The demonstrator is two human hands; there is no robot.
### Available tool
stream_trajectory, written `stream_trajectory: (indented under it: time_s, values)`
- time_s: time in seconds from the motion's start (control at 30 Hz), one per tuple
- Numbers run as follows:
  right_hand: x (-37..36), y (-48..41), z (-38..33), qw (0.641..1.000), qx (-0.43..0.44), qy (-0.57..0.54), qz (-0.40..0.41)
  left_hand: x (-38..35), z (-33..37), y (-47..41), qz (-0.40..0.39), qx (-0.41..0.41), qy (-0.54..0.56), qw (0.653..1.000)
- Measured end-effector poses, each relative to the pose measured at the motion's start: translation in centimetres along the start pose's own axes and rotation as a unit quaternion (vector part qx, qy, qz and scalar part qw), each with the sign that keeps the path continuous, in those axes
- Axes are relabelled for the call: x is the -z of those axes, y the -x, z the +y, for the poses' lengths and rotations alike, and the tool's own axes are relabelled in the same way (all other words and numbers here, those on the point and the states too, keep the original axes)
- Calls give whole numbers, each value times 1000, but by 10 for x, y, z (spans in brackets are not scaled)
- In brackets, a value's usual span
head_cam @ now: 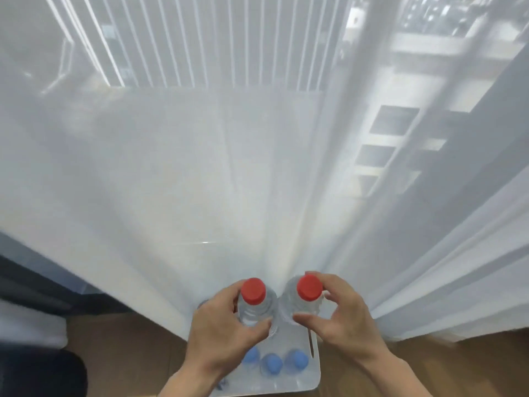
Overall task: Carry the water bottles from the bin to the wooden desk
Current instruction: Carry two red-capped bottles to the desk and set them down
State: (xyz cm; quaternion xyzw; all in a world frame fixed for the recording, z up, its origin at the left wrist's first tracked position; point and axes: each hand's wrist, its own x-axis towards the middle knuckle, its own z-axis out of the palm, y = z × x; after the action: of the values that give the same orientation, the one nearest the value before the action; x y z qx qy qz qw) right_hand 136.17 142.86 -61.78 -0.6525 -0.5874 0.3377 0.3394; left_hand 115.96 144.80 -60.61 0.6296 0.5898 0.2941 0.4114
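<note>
Two clear water bottles with red caps are held side by side above a white bin (314,376) on the floor. My left hand (220,336) grips the left red-capped bottle (254,299) around its shoulder. My right hand (340,316) grips the right red-capped bottle (307,293) just below its cap. Under my hands, three blue-capped bottles (272,363) stand upright in the bin. The wooden desk is not in view.
A sheer white curtain (229,181) hangs right behind the bin and fills most of the view. Wooden floor (429,368) lies to both sides. A dark object (40,373) sits at the lower left, with a dark ledge above it.
</note>
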Motion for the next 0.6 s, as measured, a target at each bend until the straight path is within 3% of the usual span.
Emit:
stream_trajectory:
  time_s: [0.2, 0.33, 0.47, 0.6]
  values:
    - [139, 62, -263, 991, 36, -127, -34, 172, 216, 104, 61, 17, 80, 995]
    - [198, 90, -407, 951, 54, -278, -121, 282, 346, 193, 117, 18, 154, 981]
    - [206, 119, -530, 914, 113, -327, -212, 354, 428, 286, 254, -17, 224, 941]
    - [178, 182, -621, 871, 205, -302, -330, 395, 455, 385, 395, -13, 229, 890]
